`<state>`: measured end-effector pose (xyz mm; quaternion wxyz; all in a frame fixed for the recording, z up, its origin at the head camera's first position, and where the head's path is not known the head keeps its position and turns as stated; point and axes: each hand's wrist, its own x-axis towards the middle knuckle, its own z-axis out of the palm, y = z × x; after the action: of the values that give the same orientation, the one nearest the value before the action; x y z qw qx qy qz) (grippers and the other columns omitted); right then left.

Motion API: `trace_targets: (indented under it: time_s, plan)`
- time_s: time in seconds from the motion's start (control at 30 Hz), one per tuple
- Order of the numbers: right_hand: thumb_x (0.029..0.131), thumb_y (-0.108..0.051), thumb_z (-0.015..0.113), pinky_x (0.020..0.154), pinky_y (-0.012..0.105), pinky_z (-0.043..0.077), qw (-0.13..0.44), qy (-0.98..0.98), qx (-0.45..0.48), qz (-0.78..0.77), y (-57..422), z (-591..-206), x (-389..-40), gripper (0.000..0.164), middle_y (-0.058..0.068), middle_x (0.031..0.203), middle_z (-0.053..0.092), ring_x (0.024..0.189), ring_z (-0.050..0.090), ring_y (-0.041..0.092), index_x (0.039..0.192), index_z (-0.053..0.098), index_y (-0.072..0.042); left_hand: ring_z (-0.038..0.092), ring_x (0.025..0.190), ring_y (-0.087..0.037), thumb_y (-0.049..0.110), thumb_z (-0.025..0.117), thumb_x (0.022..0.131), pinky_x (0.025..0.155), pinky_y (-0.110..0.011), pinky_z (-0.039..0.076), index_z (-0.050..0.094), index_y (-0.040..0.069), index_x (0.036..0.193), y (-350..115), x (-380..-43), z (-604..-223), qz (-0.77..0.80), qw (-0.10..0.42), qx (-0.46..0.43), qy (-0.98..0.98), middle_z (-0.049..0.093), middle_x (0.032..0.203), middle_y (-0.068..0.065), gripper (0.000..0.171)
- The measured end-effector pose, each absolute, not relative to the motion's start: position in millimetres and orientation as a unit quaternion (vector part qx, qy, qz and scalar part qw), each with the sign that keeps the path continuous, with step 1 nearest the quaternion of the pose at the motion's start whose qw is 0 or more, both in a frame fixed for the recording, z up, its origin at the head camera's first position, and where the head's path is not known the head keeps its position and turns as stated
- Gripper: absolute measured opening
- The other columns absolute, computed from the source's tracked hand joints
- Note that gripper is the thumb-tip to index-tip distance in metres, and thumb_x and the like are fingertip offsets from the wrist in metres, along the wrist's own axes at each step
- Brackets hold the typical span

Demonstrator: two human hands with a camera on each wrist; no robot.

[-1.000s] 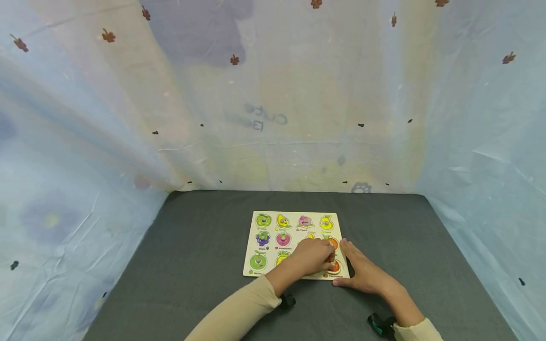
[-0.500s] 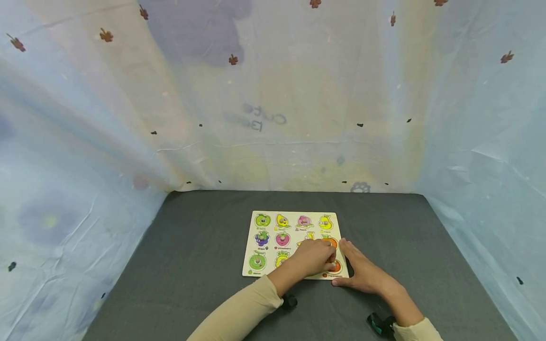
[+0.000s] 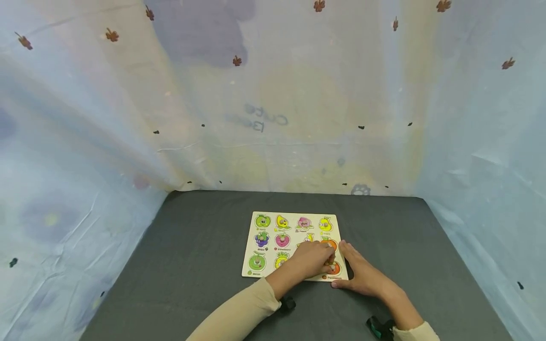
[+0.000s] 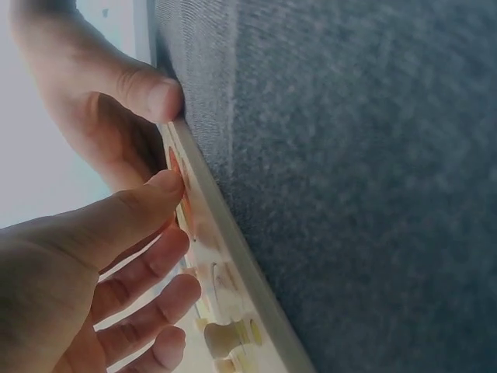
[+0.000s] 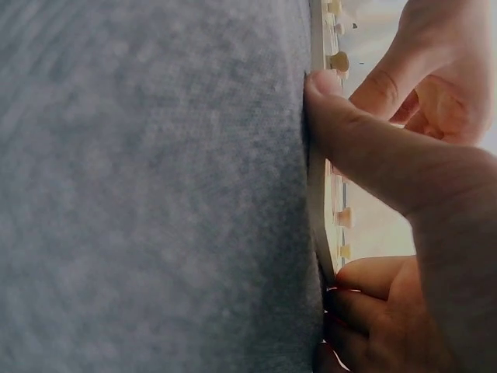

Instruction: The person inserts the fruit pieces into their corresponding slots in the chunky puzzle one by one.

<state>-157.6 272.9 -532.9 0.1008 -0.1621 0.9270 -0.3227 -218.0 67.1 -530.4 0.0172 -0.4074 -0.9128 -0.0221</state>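
A light wooden knob puzzle board (image 3: 251, 251) with colourful fruit pieces lies on the dark cloth. Reaching over its near right part, my left hand (image 3: 309, 259) has thumb and forefinger together at the orange persimmon piece (image 3: 336, 268), seemingly pinching its knob; the knob is hidden. In the left wrist view the thumb touches down at that piece (image 4: 176, 159), while the other fingers hang loosely bent over the board. My right hand (image 3: 367, 274) rests at the board's near right corner, thumb at the corner and fairly straight fingers along the right edge.
Dark grey cloth (image 3: 204, 255) covers the table around the board. A pale patterned curtain (image 3: 298, 156) closes off the back and both sides. Other pieces, such as the green melon (image 3: 257, 261) and strawberry (image 3: 282, 240), sit on the board. Black straps (image 3: 379, 327) show near the wrists.
Both hands and the board stay almost where they were. The left fingers shift only minimally at the persimmon piece, and the head view tilts slightly.
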Motion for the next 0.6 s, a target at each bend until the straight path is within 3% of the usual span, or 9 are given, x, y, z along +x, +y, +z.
trace_targets:
  time_s: [0.2, 0.4, 0.6]
  plan:
    - [0.084, -0.049, 0.092, 0.121, 0.070, 0.026, 0.100, 0.924, -0.170, -0.326, 274, -536, -157, 0.122, 0.030, 0.174, 0.015, 0.160, 0.015, 0.053, 0.167, 0.022, 0.008, 0.061, 0.084, -0.007, 0.055, 0.076, 0.098, 0.076, -0.026, 0.050, 0.073, 0.030, 0.107, 49, -220, -532, -0.037, 0.031, -0.395, -0.918, 0.068, 0.099, 0.014, 0.027]
    - [0.087, -0.046, 0.090, 0.121, 0.073, 0.023, 0.116, 0.917, -0.182, -0.336, 281, -533, -161, 0.119, 0.033, 0.173, 0.014, 0.159, 0.013, 0.056, 0.166, 0.020, 0.010, 0.061, 0.091, -0.009, 0.050, 0.074, 0.101, 0.080, -0.028, 0.052, 0.076, 0.028, 0.112, 13, -225, -524, -0.069, 0.048, -0.374, -0.924, 0.069, 0.106, 0.012, 0.025]
    - [0.091, -0.051, 0.085, 0.120, 0.072, 0.025, 0.133, 0.914, -0.172, -0.341, 287, -526, -161, 0.110, 0.029, 0.175, 0.016, 0.159, 0.014, 0.055, 0.168, 0.027, 0.001, 0.068, 0.103, -0.014, 0.047, 0.075, 0.102, 0.088, -0.033, 0.056, 0.077, 0.025, 0.118, -25, -231, -515, -0.097, 0.057, -0.342, -0.933, 0.072, 0.115, 0.009, 0.028]
